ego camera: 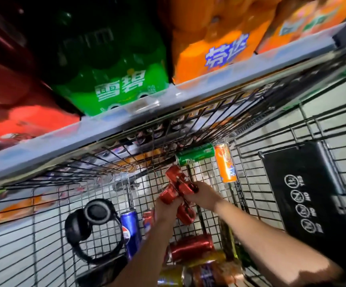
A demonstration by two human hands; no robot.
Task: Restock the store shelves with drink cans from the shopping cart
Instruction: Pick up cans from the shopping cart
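Observation:
Both my hands reach down into the wire shopping cart (pixel 271 183). My left hand (pixel 164 206) grips red cans (pixel 169 194) from below. My right hand (pixel 202 193) grips more red cans (pixel 185 186) from the right; one red can (pixel 173 172) sticks up above the cluster, another (pixel 185 214) hangs below it. Loose in the cart lie a green can (pixel 196 154), an orange can (pixel 226 162), a blue can (pixel 130 228), a red can (pixel 190 246) and several more at the bottom (pixel 199 272). The image is blurred.
A grey shelf edge (pixel 126 121) runs diagonally above the cart. On it stand a green multipack (pixel 110 79), an orange multipack (pixel 215 44) and red packs (pixel 12 100). Black headphones (pixel 93 224) lie in the cart at left. A black child-seat flap (pixel 304 193) sits at right.

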